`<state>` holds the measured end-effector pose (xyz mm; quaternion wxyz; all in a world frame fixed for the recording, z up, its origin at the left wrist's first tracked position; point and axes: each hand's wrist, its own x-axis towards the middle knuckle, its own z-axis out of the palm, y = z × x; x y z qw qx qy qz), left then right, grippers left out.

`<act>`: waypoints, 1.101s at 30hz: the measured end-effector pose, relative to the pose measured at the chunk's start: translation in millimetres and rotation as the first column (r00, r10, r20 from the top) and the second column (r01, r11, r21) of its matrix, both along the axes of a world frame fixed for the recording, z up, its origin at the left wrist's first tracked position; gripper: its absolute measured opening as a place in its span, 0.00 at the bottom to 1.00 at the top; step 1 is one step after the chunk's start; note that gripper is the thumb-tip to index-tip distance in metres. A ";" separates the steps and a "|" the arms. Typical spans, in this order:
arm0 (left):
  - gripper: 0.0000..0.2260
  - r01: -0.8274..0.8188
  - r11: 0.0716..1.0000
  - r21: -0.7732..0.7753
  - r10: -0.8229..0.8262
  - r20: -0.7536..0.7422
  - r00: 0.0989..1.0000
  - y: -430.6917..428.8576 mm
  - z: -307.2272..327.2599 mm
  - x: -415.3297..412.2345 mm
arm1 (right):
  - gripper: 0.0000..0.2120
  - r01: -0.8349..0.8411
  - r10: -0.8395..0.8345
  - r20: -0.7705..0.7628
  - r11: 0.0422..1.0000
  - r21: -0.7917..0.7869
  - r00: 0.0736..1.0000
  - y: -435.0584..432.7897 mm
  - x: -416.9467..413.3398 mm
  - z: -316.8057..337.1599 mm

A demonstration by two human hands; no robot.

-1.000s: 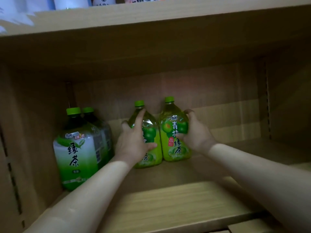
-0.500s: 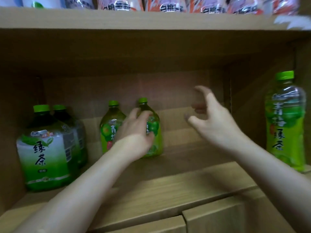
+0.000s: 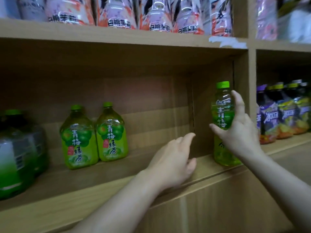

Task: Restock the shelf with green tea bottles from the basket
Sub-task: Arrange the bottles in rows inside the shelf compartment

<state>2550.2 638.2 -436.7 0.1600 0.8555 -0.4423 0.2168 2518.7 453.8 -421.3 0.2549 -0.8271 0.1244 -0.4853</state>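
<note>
A tall green tea bottle (image 3: 221,115) stands at the right end of the wooden shelf (image 3: 107,175), close to the side wall. My right hand (image 3: 242,132) wraps round it, thumb across the front and fingers along its right side. My left hand (image 3: 173,160) hovers open and holds nothing, palm down over the shelf's front edge, left of that bottle. Two squat green tea bottles (image 3: 79,137) (image 3: 111,132) stand side by side further back on the left. No basket is in view.
Large dark-green tea jugs (image 3: 18,157) fill the shelf's left end. Pink-labelled bottles (image 3: 117,12) line the shelf above. A vertical divider (image 3: 252,98) separates this bay from purple-labelled bottles (image 3: 282,115) on the right. Bare shelf board lies between the squat bottles and the tall one.
Both hands have let go of the two squat bottles and moved right. My right hand has reached the tall bottle and closed round it; the view has swung right.
</note>
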 end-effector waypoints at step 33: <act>0.28 -0.566 0.719 -0.403 0.360 -0.481 0.800 -147.1 1.2 182.6 | 0.22 -0.321 0.311 0.219 0.947 0.014 0.925 -45.2 12.8 -72.5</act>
